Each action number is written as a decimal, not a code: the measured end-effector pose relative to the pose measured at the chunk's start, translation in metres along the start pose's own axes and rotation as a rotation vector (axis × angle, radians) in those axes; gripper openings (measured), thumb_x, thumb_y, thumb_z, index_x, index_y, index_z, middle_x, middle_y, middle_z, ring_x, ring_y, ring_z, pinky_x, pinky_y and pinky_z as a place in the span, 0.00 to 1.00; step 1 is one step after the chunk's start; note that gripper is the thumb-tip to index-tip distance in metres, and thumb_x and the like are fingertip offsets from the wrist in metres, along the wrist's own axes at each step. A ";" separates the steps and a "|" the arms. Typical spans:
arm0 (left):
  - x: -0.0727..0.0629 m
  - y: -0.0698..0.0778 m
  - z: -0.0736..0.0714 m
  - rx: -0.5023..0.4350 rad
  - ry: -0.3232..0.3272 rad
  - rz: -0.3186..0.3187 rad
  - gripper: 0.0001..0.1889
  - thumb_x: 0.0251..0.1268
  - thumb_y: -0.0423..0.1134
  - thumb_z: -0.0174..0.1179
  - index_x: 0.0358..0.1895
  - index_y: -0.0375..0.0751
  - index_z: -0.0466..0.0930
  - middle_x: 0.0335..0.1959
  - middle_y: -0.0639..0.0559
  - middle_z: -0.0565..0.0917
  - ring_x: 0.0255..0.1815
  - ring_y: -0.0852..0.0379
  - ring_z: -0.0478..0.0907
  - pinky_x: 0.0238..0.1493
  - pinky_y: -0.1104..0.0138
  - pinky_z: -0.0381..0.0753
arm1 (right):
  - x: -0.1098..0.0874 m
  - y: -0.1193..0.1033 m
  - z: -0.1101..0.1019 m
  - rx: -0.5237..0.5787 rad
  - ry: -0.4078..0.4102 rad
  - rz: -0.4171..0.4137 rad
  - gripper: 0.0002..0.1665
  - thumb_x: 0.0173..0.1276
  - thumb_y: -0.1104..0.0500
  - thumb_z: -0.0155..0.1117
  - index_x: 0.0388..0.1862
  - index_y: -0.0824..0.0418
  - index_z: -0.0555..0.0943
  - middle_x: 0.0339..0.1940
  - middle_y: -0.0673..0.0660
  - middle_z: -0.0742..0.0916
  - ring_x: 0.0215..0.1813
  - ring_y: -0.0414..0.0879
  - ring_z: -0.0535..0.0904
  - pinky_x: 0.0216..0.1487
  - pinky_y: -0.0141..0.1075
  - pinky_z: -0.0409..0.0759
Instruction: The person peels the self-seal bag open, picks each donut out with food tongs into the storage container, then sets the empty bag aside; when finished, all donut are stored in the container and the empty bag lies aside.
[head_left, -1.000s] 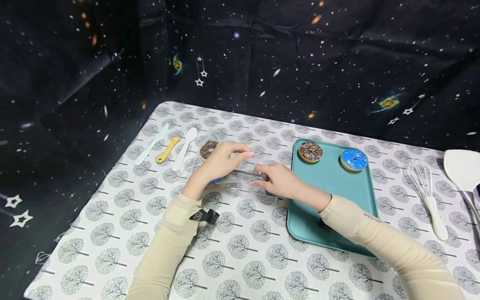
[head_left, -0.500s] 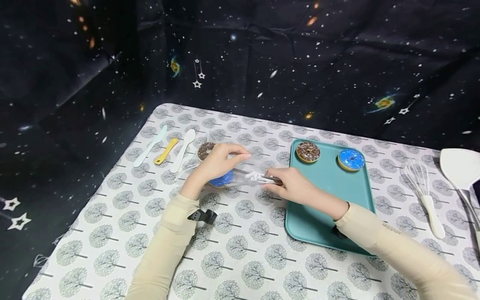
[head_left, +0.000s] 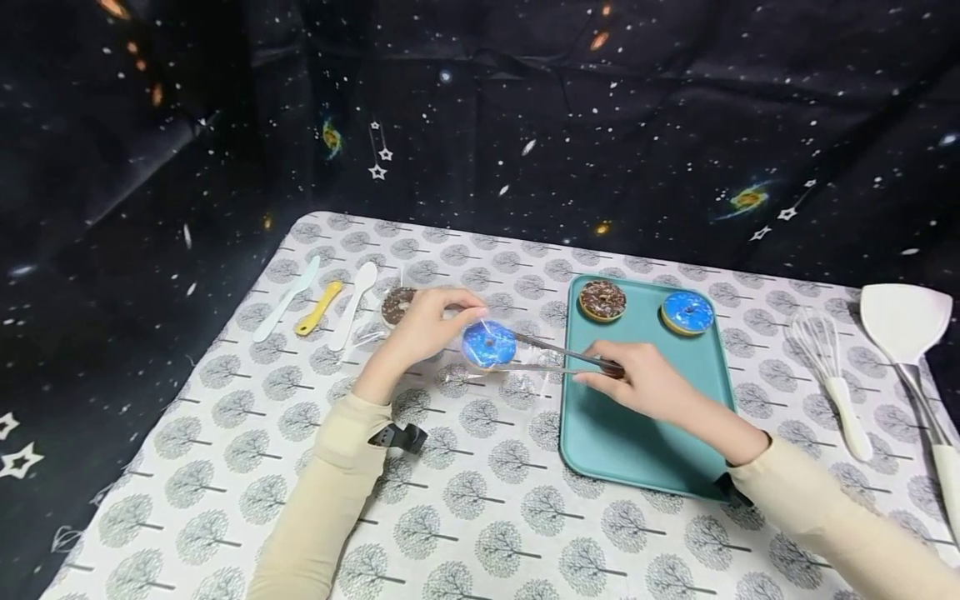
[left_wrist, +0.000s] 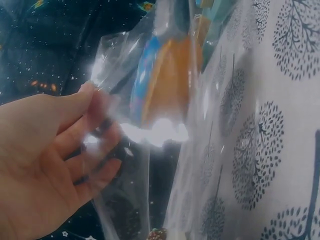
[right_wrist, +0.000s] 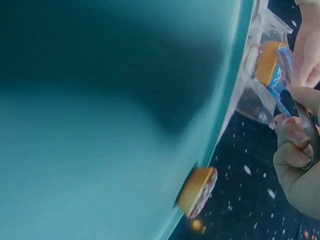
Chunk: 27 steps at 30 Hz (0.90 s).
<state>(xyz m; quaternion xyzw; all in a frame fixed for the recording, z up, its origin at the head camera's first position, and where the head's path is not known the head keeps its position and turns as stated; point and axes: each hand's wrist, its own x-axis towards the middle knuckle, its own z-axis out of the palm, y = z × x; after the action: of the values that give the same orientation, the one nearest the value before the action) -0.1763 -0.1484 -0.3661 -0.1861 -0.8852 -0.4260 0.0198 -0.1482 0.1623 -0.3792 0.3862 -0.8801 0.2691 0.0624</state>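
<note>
My left hand (head_left: 431,327) pinches the edge of a clear plastic bag (left_wrist: 117,60), thumb against fingertips. My right hand (head_left: 637,379) grips metal tongs (head_left: 558,351), whose arms reach left to a blue-iced donut (head_left: 480,335). The donut stands tilted off the tablecloth, its orange base turned to the bag in the left wrist view; clear plastic lies around it. Behind my left hand is a brown-iced donut (head_left: 395,305), partly covered; I cannot tell whether it lies inside the bag. A teal tray (head_left: 645,442) under my right hand bears another brown donut (head_left: 602,293) and blue donut (head_left: 687,306).
Left of the bag lie a pale knife (head_left: 288,300), a yellow-handled piece (head_left: 320,308) and a white spoon (head_left: 354,304). At the right are a whisk (head_left: 831,367) and a white spatula (head_left: 906,325). A tree-patterned cloth (head_left: 465,533) covers the table.
My right hand has drawn rightward with the tongs, over the tray. The blue donut has come right and up from beneath my left hand, which stays nearly in place.
</note>
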 end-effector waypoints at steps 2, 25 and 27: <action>0.000 0.000 0.000 -0.006 0.012 -0.001 0.11 0.64 0.44 0.59 0.42 0.42 0.84 0.44 0.51 0.85 0.48 0.55 0.79 0.54 0.61 0.76 | -0.009 0.001 -0.005 -0.016 0.014 0.024 0.09 0.55 0.55 0.71 0.32 0.49 0.79 0.13 0.41 0.67 0.16 0.33 0.58 0.15 0.27 0.60; -0.002 -0.002 -0.003 -0.028 -0.013 0.007 0.12 0.64 0.44 0.58 0.43 0.42 0.84 0.44 0.52 0.85 0.48 0.55 0.79 0.55 0.59 0.75 | -0.109 0.017 -0.060 -0.157 0.094 0.314 0.15 0.54 0.57 0.72 0.41 0.50 0.81 0.11 0.40 0.70 0.13 0.33 0.63 0.14 0.28 0.62; -0.002 -0.002 -0.004 -0.028 -0.017 0.010 0.12 0.64 0.45 0.58 0.44 0.42 0.83 0.44 0.52 0.85 0.49 0.55 0.79 0.55 0.59 0.75 | -0.113 0.021 -0.060 -0.174 0.097 0.322 0.15 0.54 0.57 0.72 0.41 0.52 0.81 0.11 0.39 0.70 0.14 0.33 0.62 0.14 0.28 0.62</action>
<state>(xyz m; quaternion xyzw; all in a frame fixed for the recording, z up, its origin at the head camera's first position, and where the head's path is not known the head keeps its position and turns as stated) -0.1758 -0.1528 -0.3653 -0.1944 -0.8782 -0.4368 0.0117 -0.0911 0.2784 -0.3732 0.2202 -0.9464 0.2168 0.0942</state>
